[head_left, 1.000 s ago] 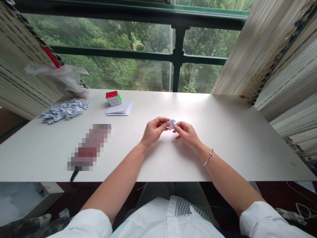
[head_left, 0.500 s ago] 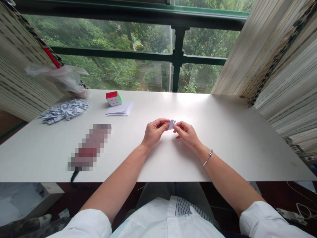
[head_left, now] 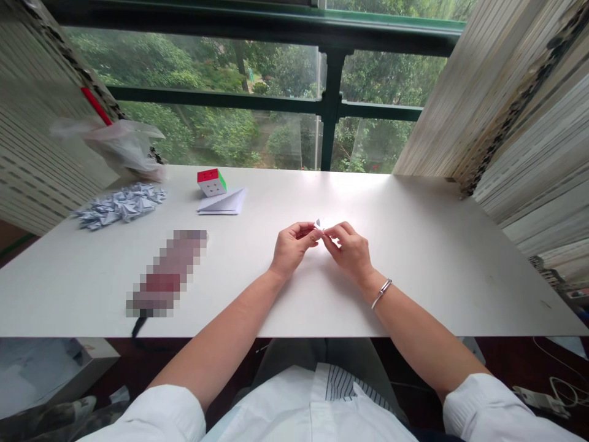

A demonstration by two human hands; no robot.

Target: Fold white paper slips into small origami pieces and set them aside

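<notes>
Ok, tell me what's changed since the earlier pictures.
The left hand has edged right. The right hand has turned, its fingers bunching near the small folded paper, now mostly hidden. Neither visibly let go. The cube and paper pile stayed put.

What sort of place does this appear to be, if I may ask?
Probably a room at home: a white table stands by a wide window, with light curtains hanging at both sides.
</notes>
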